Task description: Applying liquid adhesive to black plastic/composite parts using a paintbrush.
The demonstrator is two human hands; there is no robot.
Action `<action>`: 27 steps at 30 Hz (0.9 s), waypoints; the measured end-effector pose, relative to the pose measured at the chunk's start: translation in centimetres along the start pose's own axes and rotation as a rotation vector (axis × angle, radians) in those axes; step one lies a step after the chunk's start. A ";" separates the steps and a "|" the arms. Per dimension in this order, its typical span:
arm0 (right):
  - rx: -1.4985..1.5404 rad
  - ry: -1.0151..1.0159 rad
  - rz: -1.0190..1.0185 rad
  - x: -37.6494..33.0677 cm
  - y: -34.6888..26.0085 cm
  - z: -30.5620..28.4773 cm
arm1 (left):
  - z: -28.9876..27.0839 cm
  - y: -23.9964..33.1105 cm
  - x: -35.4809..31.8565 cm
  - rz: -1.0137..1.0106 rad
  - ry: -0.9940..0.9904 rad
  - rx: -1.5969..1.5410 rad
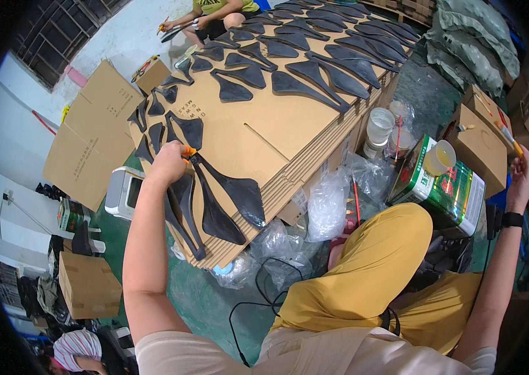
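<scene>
gripping an orange-handled tool [188,151], the left hand [167,164] sat left of centre in the frame, fingers curled tight around the handle, resting on a black saddle-shaped piece [179,197] at the near end of a stack of flat cardboard sheets [277,128]. more black pieces [314,69] of the same shape lay in rows across the cardboard toward the top of the frame. the right hand [520,178] was raised at the far right edge, touching a brown carton [483,147]; i could not tell whether its fingers were closed or spread. a green tin can [445,187] with a plastic cup [440,156] on top stood right of centre, near stacked white cups [379,128]. another person's hands [180,26] worked at the top of the frame, holding a tool of their own
</scene>
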State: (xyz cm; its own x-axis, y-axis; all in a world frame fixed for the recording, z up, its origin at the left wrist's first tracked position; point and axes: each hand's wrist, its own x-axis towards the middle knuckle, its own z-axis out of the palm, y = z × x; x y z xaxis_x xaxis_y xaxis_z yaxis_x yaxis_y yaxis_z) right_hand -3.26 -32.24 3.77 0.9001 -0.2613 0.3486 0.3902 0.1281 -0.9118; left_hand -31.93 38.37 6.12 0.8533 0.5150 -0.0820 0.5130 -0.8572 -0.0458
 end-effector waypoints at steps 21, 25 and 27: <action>-0.037 -1.230 -0.095 -23.6 -5.0 38.5 | 0.0 -0.4 0.0 -0.020 -0.066 -0.185; -0.059 -1.283 -0.190 -26.7 -3.0 42.7 | 0.3 -1.2 0.0 -0.014 -0.033 -0.203; -0.051 -1.291 -0.283 -27.6 -2.4 44.3 | 0.3 -1.1 0.0 -0.018 -0.034 -0.211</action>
State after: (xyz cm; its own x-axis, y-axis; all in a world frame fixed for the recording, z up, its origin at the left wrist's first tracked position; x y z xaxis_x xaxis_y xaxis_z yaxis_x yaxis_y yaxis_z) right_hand -20.49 17.07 5.93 0.3363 0.8240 0.4561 0.6117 0.1771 -0.7710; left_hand -32.54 39.30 5.87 0.8417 0.5270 -0.1171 0.5397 -0.8263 0.1611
